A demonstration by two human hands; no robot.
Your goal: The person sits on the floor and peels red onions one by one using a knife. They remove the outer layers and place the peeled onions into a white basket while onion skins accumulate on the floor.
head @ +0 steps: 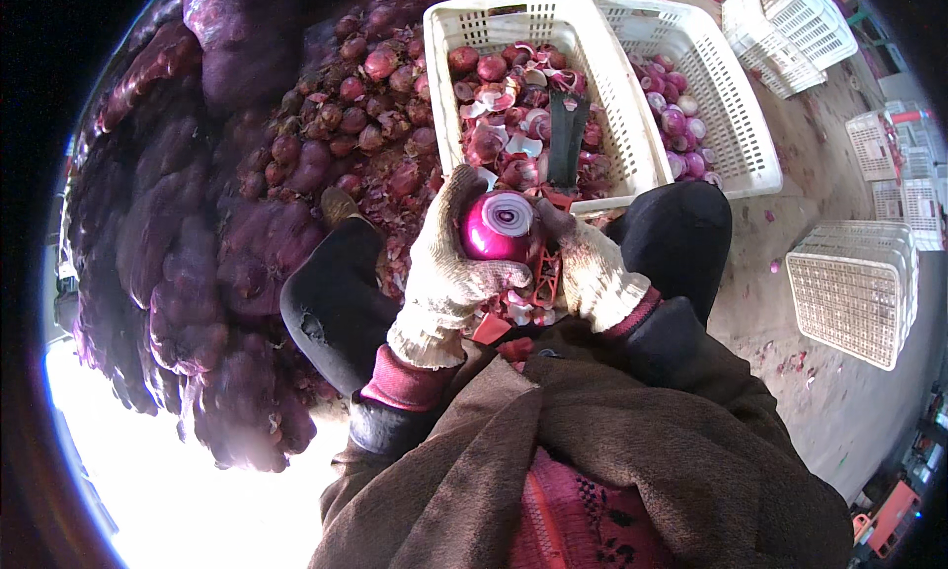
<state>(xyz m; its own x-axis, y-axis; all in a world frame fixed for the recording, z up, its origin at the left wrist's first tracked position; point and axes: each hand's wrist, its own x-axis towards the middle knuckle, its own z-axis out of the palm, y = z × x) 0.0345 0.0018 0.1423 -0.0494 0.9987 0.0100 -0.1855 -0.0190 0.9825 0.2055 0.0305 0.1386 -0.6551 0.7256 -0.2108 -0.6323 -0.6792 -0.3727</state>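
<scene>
My left hand, in a cream knitted glove, grips a red onion whose cut face with rings points up. My right hand, gloved too, has its fingertips at the onion's right side; whether they also hold something is hidden. Just beyond my hands, a dark flat blade with an orange-red base stands up in front of the near white plastic crate. Unpeeled onions and loose skins lie in that crate. The white crate beside it holds peeled red onions.
Purple mesh sacks are piled at the left. A heap of unpeeled red onions spreads between them and the crates. More white crates and stacked crates stand at the right on a floor littered with skin scraps.
</scene>
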